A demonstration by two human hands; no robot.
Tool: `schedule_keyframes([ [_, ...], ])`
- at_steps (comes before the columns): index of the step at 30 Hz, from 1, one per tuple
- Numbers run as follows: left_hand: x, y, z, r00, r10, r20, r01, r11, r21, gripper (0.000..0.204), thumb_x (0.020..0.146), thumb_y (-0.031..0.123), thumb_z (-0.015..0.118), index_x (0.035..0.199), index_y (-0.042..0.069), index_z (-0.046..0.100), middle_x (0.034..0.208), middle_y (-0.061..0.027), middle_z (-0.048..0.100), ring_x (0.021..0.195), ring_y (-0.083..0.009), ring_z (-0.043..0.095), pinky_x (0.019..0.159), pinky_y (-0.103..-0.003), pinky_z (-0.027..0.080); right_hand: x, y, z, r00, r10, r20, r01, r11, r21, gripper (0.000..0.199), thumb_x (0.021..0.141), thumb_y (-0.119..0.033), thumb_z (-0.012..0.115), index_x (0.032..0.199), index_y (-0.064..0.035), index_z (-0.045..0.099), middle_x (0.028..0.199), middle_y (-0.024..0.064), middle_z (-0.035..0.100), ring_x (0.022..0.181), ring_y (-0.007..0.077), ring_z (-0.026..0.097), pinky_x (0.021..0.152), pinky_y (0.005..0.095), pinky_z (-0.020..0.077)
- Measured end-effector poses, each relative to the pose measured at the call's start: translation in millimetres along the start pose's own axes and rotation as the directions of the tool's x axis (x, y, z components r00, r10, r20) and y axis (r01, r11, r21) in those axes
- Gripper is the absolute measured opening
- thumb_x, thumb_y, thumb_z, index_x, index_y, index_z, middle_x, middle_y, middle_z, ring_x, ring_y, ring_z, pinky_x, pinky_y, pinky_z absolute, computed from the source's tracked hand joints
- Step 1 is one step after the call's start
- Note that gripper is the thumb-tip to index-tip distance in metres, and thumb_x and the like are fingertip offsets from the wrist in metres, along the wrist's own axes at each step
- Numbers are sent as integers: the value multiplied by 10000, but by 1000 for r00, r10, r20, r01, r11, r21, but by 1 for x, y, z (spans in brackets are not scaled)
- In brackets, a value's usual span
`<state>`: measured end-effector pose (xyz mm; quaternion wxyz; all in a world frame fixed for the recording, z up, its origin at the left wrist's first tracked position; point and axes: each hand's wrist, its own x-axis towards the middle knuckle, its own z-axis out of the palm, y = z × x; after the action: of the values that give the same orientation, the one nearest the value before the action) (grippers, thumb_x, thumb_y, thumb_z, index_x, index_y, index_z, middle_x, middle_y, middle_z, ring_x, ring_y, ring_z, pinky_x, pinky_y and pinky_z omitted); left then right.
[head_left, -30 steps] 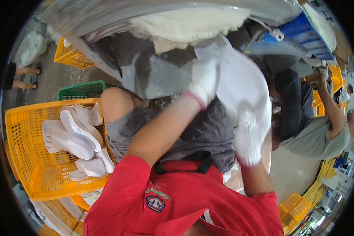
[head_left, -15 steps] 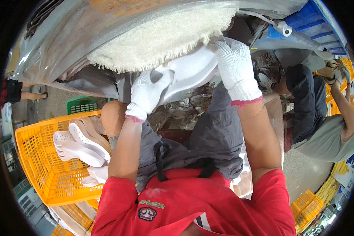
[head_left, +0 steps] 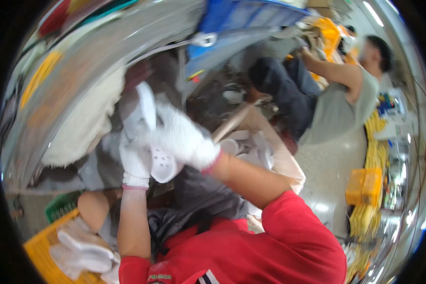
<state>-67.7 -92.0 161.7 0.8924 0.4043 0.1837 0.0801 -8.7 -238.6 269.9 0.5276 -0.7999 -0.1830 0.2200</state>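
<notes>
Low over a grey-trousered lap, beside a fringed cream cloth, holds a white clog up in the air. Shows the holed toe pointing down toward the lap, beneath the right hand, gloved in white. Higher up, shows a curved white part, too blurred to identify as the same clog or a second one. Grips the clog with the right fingers, bent around it and partly hidden. Sets the left hand, likewise gloved, upright close against it; impossible to tell, through the blur, whether with fingers closed or merely bracing.

Just changed: hands drawn together, no longer spread wide along a white piece before the cloth, as half a second ago. Suggests, as a judgement, handling away from the cloth, with the clog not yet set down.

Also different: a view swung to the right. Gives fuller sight of a pale-lined container of white pieces, near the right forearm, and of a co-worker. Leaves the orange basket, holding more white clogs, lower at left and partly cut off.
</notes>
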Motion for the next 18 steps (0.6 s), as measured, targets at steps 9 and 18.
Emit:
schedule_keyframes([
  [9, 115, -27, -2, 980, -179, 89, 194, 959, -205, 504, 1047, 431, 686, 1295, -6, 705, 1167, -64, 741, 1032, -221, 725, 881, -406, 578, 1, 56, 12, 808, -317, -496, 262, 948, -179, 994, 790, -176, 821, 1622, 83, 343, 1533, 329, 534, 1453, 393, 540, 1199, 411, 435],
  [18, -6, 43, -23, 944, -327, -44, 265, 671, 693, 493, 976, 311, 812, 1315, -33, 712, 1150, -85, 776, 1010, -154, 702, 877, -325, 567, 70, 8, 1, 960, -97, -264, 79, 994, -79, 291, 910, -232, 766, 1048, 23, 751, 899, 181, 753, 863, 284, 724, 802, 396, 556],
])
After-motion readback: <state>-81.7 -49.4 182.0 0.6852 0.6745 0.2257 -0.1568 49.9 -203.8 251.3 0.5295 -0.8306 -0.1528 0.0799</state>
